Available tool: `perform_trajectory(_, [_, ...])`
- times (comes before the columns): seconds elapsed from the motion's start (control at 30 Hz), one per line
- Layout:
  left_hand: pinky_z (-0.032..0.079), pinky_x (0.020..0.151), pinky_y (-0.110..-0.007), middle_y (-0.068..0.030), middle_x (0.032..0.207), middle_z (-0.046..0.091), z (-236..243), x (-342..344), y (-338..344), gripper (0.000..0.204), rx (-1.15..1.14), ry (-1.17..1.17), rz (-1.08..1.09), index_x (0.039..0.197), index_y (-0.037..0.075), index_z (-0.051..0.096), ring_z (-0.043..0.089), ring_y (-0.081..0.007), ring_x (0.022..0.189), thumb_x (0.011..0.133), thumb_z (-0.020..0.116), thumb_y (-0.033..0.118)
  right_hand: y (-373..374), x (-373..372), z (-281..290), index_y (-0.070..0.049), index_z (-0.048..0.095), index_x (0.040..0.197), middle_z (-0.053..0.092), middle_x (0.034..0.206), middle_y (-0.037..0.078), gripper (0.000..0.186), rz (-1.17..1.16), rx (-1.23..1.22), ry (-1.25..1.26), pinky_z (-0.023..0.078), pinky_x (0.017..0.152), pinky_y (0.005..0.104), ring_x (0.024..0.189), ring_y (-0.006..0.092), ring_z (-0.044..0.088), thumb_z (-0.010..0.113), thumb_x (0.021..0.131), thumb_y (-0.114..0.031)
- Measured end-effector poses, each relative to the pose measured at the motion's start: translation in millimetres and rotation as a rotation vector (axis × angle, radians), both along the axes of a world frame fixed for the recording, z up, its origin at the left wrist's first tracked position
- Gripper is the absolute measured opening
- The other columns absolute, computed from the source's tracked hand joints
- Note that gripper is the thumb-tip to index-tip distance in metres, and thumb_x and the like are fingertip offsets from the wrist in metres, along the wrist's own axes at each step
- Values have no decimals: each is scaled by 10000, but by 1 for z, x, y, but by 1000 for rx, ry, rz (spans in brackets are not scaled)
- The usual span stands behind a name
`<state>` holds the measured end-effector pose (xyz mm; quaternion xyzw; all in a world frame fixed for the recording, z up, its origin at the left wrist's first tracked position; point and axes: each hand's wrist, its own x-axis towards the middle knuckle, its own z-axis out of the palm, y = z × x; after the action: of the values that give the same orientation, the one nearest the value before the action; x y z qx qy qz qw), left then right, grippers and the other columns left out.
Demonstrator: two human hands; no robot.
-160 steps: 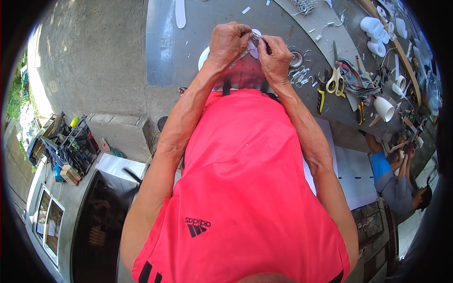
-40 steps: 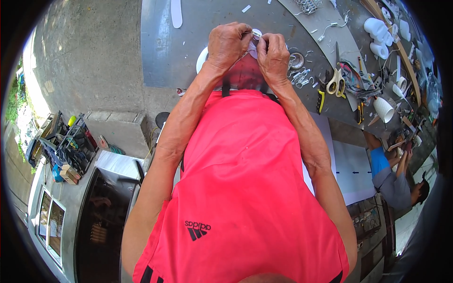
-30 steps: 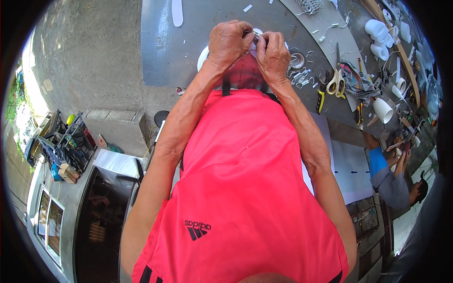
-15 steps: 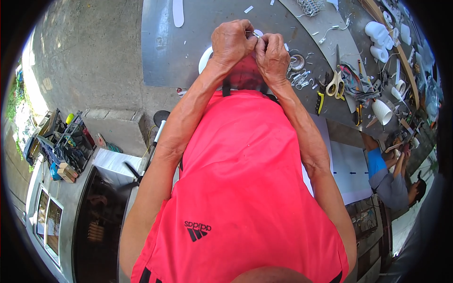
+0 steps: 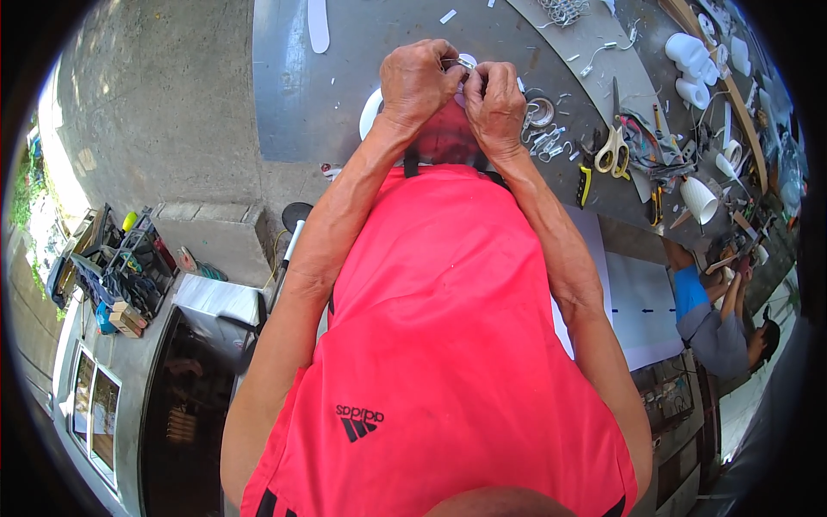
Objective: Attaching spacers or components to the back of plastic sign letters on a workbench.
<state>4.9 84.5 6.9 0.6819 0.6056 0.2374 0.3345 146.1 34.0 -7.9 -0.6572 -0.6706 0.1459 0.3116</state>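
Observation:
My left hand (image 5: 418, 82) and my right hand (image 5: 494, 105) meet above the metal sheet (image 5: 310, 103), fingers closed in pinches on a small white fitting (image 5: 465, 64) with a thin wire. A pale lilac piece (image 5: 462, 86) shows just below it, partly covered by my fingers. A white round item (image 5: 370, 112) lies behind my left hand, mostly hidden. Beside my right hand lie a silver-grey roll (image 5: 540, 110) and small white wired pieces (image 5: 549, 143).
To the right are scissors (image 5: 613, 153), a yellow-handled tool (image 5: 584, 185), white cylinders (image 5: 685, 52), a white ribbed cup (image 5: 699, 200), a wooden strip (image 5: 745, 129) and scattered scraps. Another person (image 5: 717, 340) works at the lower right. Crates (image 5: 112, 258) stand by a concrete ledge (image 5: 211, 228) at left.
Both hands stay at the small fitting, shifting only slightly. Its pale lilac piece shows less than 5.3 seconds ago. The other person's arms and body have shifted a little.

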Motion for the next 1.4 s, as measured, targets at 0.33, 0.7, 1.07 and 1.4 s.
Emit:
perform_trajectory(0.33, [577,681,-386,-98,813,758,2,1,0,181,-14,-32,22,862,73,783,740,-290,748,728,808,193,-1,1,-3,-45,549,976,592,892,135,178,7,26,24,538,683,432,786,336,642,692,872,-22])
perform_trajectory(0.7, [571,668,-392,-100,799,758,2,0,1,162,-32,-43,33,849,80,794,735,-296,724,737,817,194,-1,3,-5,-43,552,982,591,893,131,180,7,30,28,542,688,425,801,330,641,695,876,-19])
perform_trajectory(1.07, [570,651,-343,-111,843,770,0,-1,1,170,20,-4,-12,915,59,803,747,-261,714,804,802,188,1,2,-2,-41,561,954,589,889,130,147,-2,20,7,543,696,427,822,328,639,686,878,-22])
perform_trajectory(1.4, [564,656,-350,-96,856,769,2,-3,1,145,63,25,-32,919,88,812,745,-268,732,815,790,186,-3,8,9,-37,607,967,616,910,143,93,0,-39,65,549,675,449,799,350,658,673,902,-28])
